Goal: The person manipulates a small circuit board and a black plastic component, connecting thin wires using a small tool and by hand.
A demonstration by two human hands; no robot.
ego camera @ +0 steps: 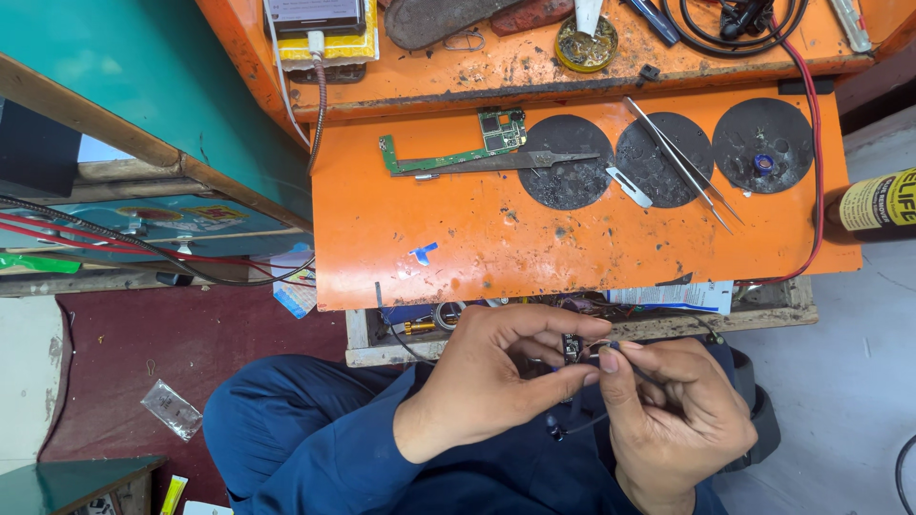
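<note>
Cluttered and paint-worn, the orange workbench (534, 238) took up most of the room in front of the seated person, and everything else sat in relation to it. On its top lay a green circuit board (458, 148), a flat metal file (515, 162) just beside the board, three dark round pads (658, 148) in a row, and a pair of tweezers (682, 162) slanting across the middle pad. A red wire (816, 143) ran down the bench's right edge, and a brown bottle with a yellow label (873, 202) stood just off that side. Below the bench's front edge, over the person's blue-clad lap, both hands met. The left hand (496, 377) pinched a small dark component (571, 347) between thumb and fingers, closed narrowly on it. The right hand (673, 410) pinched a thin wire (601, 345) at the component, fingertips tight together. That part looked light, stiff and easily damaged, I judged; best held by its edges, the wire close to its end
</note>
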